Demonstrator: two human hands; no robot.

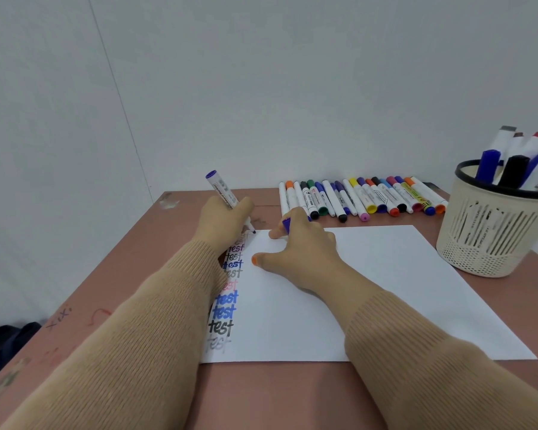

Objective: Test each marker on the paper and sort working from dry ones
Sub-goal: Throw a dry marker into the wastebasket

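Pink table point(292, 398) by a plain white wall. On it, white paper point(385, 274) with a column of "test" words point(227, 305) down the left edge. Behind the paper, a row of markers point(364, 197). Off to the right, a basket point(491, 231) with more pens point(510, 162) standing inside.

Grips 1 marker point(222, 189) in the left hand point(227, 218), fingers wrapped round the barrel, tip down at the top left corner of the paper. Touching or just above it: cannot tell. Rests the right hand point(305, 243) on the paper, fingers curled round the purple cap point(287, 225), thumb spread out on the sheet.

Looks light, stiff and smooth, so easy to lift but a bit slippy. Best to hold low on the barrel, near the tip, like a pencil. Press softly, as a felt tip probably squashes easily. Keep the paper pinned down too: thin, and likely quick to slide.
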